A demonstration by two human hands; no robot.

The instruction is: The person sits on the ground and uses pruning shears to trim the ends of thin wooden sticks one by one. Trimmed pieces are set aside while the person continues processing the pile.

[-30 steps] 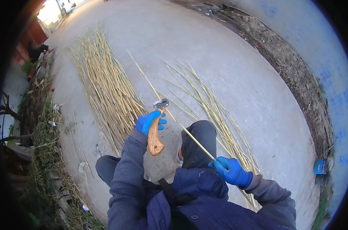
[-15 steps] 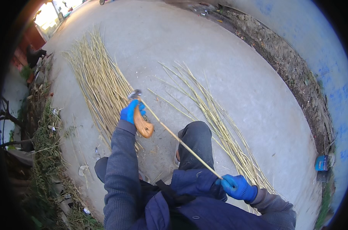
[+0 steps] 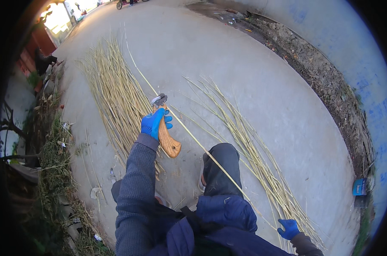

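Note:
My left hand [image 3: 153,123], in a blue glove, is closed round a tool with a curved wooden handle [image 3: 168,143] and a small grey metal head. A long thin stalk [image 3: 210,158] runs past the tool's head, from the far pavement down across my right knee. Its near end comes close to my right hand [image 3: 289,229], also blue-gloved, low on the right. That hand's thumb and finger stand apart beside the butt ends of a loose bundle of yellow-green stalks [image 3: 261,160]; whether it touches them, I cannot tell.
A thicker heap of dry stalks [image 3: 116,91] lies on the concrete pavement [image 3: 193,51] to the left. Weeds and rubble [image 3: 57,166] line the left edge. A strip of bare earth [image 3: 313,68], a pale blue wall [image 3: 372,64] and a blue tub [image 3: 359,187] border the right.
My right hand has let go of the stalk's end and moved down and right to the bundle. The tool in my left hand has shifted slightly right; the stalk now shows beyond its head.

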